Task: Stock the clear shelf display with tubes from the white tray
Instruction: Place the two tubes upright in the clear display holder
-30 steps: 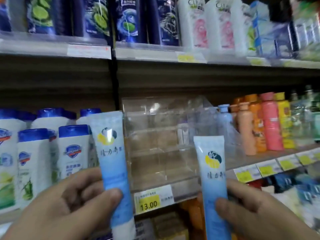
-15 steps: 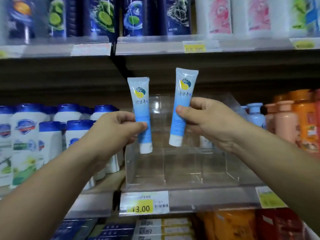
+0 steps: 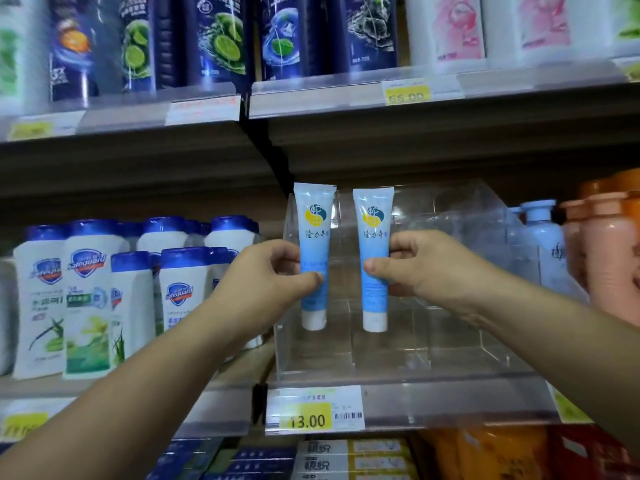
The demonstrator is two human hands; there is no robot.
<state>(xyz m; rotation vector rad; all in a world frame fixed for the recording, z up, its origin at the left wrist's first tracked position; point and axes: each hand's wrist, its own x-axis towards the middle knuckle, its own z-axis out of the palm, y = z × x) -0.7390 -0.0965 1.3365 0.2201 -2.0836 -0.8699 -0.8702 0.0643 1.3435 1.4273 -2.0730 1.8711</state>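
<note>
My left hand point(image 3: 266, 275) grips a light blue tube point(image 3: 313, 237) with a white cap pointing down. My right hand point(image 3: 422, 268) holds a second identical blue tube point(image 3: 374, 237), also upright with cap down. Both tubes stand side by side in the left part of the clear shelf display point(image 3: 450, 341), caps near a step of the stepped acrylic tiers. No other tubes show in the display. The white tray is out of view.
White bottles with blue caps point(image 3: 93, 299) crowd the shelf left of the display. Orange bottles point(image 3: 609, 258) and a pale blue pump bottle point(image 3: 540, 244) stand to its right. A 13.00 price tag point(image 3: 306, 415) hangs below. Dark bottles point(image 3: 214, 39) fill the shelf above.
Both hands have gone from low and near the camera up to the display. The two tubes are now lower, level with each other and upright inside its left side.
</note>
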